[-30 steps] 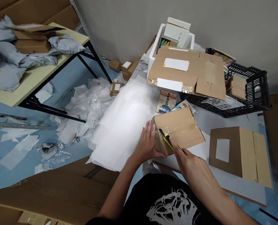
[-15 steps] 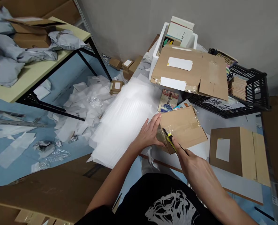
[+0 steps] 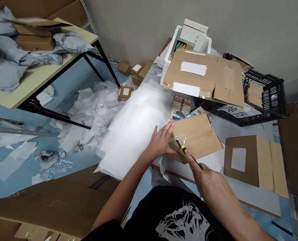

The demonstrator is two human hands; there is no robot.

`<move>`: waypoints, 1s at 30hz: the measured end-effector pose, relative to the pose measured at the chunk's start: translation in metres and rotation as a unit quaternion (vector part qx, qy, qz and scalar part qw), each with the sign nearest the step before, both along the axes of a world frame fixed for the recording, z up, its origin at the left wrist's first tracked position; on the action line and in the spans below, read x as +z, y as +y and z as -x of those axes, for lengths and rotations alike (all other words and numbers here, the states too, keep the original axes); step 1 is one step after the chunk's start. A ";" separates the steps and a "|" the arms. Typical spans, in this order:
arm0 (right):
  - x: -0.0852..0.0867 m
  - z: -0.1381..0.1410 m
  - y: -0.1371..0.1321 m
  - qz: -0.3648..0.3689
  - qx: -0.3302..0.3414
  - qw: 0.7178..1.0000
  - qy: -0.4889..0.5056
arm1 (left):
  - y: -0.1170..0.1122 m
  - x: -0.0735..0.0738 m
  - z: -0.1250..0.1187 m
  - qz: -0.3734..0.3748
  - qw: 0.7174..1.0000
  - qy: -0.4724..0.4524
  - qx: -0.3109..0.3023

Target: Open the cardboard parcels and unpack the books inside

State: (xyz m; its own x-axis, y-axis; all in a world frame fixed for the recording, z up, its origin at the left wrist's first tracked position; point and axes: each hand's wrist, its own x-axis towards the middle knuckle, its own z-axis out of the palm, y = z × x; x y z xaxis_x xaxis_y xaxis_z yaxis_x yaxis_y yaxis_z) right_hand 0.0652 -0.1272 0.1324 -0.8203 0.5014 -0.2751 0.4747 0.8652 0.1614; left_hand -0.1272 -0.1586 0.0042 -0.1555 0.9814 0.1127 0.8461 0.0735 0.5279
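Our left hand (image 3: 161,142) spreads against the flat brown cardboard box (image 3: 199,135) on the long grey table (image 3: 251,195); our right hand (image 3: 209,177) grips the slim yellow-and-black cutter (image 3: 183,148). The box seems light, stiff: we'd hold its edges.

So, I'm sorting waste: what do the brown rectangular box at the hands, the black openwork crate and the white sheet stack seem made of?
Brown rectangular box: likely matte cardboard, with crisp folded edges.
Black openwork crate: probably satin moulded plastic; regular slots.
White sheet stack: soft, matte layers suggest thin foam; paper's possible.
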 end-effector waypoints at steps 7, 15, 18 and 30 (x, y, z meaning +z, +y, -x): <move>0.000 -0.006 -0.010 -0.032 0.004 0.999 0.021 | 0.000 -0.001 0.000 0.006 1.000 -0.023 0.002; 0.002 -0.016 -0.022 -0.047 0.003 0.999 0.021 | -0.001 -0.002 -0.001 -0.006 0.999 -0.039 0.000; 0.002 -0.021 -0.026 -0.046 0.000 0.999 0.013 | -0.002 -0.002 -0.001 -0.004 0.999 -0.038 0.001; -0.001 -0.031 -0.041 -0.059 -0.019 0.998 -0.023 | -0.006 -0.004 -0.007 0.010 0.999 -0.046 0.015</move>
State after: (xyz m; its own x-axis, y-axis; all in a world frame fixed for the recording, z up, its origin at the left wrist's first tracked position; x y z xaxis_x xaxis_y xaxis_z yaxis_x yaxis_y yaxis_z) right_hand 0.0964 -0.1683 0.1314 -0.7875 0.5633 -0.2500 0.4970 0.8203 0.2829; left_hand -0.1204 -0.1646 0.0004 -0.1933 0.9781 0.0777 0.7910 0.1085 0.6021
